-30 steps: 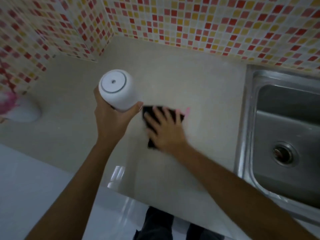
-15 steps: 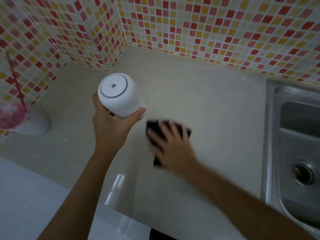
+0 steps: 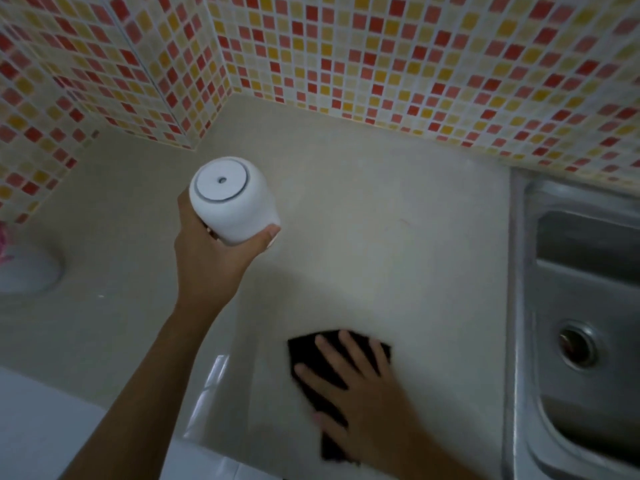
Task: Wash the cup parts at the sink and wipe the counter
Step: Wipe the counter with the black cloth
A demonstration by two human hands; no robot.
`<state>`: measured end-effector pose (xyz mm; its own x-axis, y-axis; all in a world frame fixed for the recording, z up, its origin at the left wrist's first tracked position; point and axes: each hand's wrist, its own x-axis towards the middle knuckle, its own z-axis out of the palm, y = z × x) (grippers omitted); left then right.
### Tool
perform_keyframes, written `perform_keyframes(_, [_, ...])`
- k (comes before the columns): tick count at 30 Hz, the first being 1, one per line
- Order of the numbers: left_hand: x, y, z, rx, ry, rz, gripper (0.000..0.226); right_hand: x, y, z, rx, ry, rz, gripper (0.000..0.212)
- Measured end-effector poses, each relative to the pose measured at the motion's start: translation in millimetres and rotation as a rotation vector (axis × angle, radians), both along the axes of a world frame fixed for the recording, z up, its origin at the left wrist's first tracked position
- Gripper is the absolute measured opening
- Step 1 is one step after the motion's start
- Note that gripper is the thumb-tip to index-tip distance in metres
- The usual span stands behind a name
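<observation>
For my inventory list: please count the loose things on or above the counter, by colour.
White: 2, the cup in the left hand and a blurred object at the left edge.
Black: 1, the cloth under the right hand.
Total: 3.

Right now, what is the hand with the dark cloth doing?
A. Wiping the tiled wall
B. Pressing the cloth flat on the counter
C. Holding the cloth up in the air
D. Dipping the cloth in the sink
B: the right hand lies spread on the dark cloth, flat on the counter, beside the sink, not in it.
</observation>
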<state>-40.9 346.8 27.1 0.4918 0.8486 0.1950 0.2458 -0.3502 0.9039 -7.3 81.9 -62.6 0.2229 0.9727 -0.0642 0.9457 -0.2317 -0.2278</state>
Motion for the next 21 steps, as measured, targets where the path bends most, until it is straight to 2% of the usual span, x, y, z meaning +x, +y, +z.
perform_keyframes(2, [3,1,-1,-0.015,-0.016,0.01,0.096,64,10,-6,0.011,-0.06,-0.064,0.058])
perform_keyframes(5, [0,5,-4,-0.012,-0.024,0.017,0.095,180,67,-12,-0.005,-0.152,-0.387,0.053])
perform_keyframes(8, [-7,9,-5,0.005,-0.016,0.03,0.095,250,136,-3,-0.074,0.005,-0.743,0.059])
perform_keyframes(10, [-11,14,-3,0.021,-0.017,0.034,0.094,237,173,-4,-0.085,0.053,-0.792,0.061])
perform_keyframes(15, [-16,27,9,0.08,-0.006,0.043,0.096,64,185,-15,0.128,0.001,-0.38,0.051])
perform_keyframes(18, [-12,28,15,0.09,-0.027,0.044,0.096,-37,120,-6,0.064,0.047,-0.045,0.054])
perform_keyframes(21, [-8,24,14,0.064,-0.047,0.04,0.096,-38,45,-2,-0.012,0.073,0.054,0.056])
